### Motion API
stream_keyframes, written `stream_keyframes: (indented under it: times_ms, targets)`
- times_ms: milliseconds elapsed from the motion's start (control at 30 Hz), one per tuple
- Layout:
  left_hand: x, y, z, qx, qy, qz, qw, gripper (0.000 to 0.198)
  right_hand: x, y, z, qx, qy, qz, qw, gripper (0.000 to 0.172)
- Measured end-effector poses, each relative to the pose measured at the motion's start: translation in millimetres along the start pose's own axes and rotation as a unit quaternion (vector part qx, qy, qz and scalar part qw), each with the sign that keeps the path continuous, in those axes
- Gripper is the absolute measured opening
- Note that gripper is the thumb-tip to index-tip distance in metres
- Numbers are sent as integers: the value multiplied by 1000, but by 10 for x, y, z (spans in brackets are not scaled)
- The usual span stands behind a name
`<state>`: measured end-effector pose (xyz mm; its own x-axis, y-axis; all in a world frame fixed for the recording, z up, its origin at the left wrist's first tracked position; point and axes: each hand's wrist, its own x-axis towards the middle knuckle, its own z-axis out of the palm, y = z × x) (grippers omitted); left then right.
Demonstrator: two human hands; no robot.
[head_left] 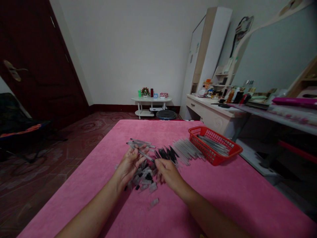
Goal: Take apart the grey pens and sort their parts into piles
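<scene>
Clear-barrelled pen (146,155) is sitting in mid-air between the two hands, bridging left fingers to right fingers above the pink cloth (99,205)

Long axis is running slantwise: one end is pointing out past the left fingers, away from the person, the other is sloping down rightward to the right fingertips, nearer the person

Left hand (130,162) is lying palm up, thumb and fingers clamping the barrel toward its far end

Right hand (167,170) is pinching the near end, thumb and forefinger together on it; the fingers are covering that tip, so can't tell what it's carrying

Neither hand is nearer, both are touching: left is having the far part, right the near end

Just beyond the left fingers, a few loose pens (145,143) are lying, roughly side by side

Under and between the hands, small clear and black pieces (146,180) are piling up; one clear piece (155,202) is lying apart, nearer the person

Just beyond the right fingers, slim black pieces (167,153) are lying bunched, then clear tubes (187,150) rightward of those

Farther right, well apart from the fingers, a red plastic basket (216,159) is holding more pens (215,146)
</scene>
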<state>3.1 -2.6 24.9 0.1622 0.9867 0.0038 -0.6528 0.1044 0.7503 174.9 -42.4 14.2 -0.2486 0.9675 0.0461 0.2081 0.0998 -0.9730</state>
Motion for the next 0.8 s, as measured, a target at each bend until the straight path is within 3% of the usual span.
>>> stream_keyframes:
  times_ms: [100,200,400,600,733,800]
  targets:
    - [-18,-39,-4,7,-8,-8,1000,18,21,-1,1,57,13,17,998,51]
    - [-34,-66,8,13,-8,-9,1000,17,24,3,-15,47,21,8,999,45]
    - [-33,-117,35,13,13,5,1000,16,8,-20,-39,13,84,-42,996,15]
    - [-33,-125,2,23,-1,8,1000,18,5,17,-27,-47,65,-10,997,38]
    - [-41,-116,18,32,9,14,999,17,12,31,-22,-57,100,-30,993,17]
    - [-39,-115,23,34,14,17,999,16,12,27,-25,-62,98,-36,993,18]
